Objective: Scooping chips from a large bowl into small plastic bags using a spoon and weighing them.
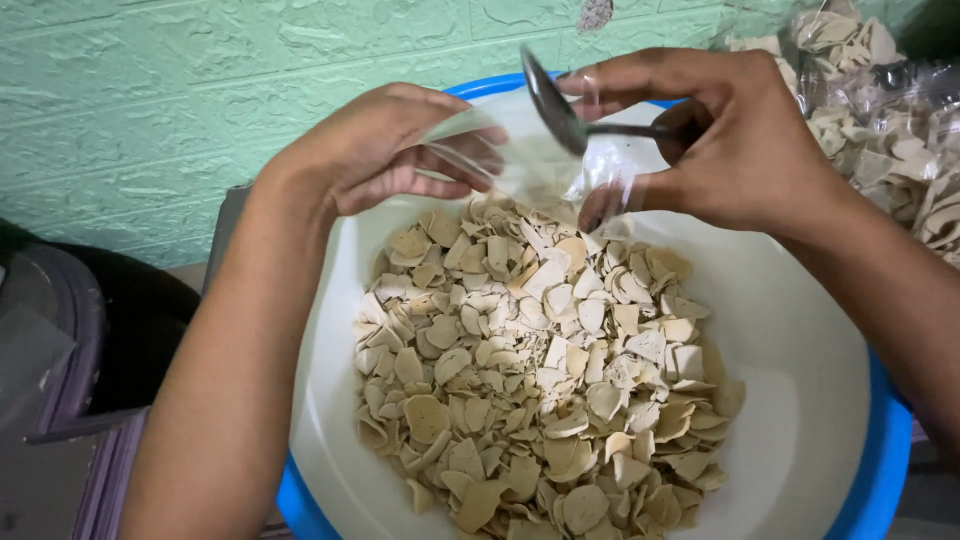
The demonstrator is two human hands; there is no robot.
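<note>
I hold a clear plastic bag (530,165) open over the white bowl (800,340) of chips (530,380), left hand (385,150) pinching its rim, right hand (735,135) gripping bag and spoon (560,110), so spills land inside.

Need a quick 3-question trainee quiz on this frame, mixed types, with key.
1. True or false: the right hand holds a fork.
2. What does the left hand pinch? A) a lid B) a clear plastic bag C) a cloth
3. Fill in: the pale cracker pieces lie in a white ____ with a blue rim.

Key:
1. False: it holds a metal spoon.
2. B: both hands grip the bag above the pile.
3. Basin.
</note>
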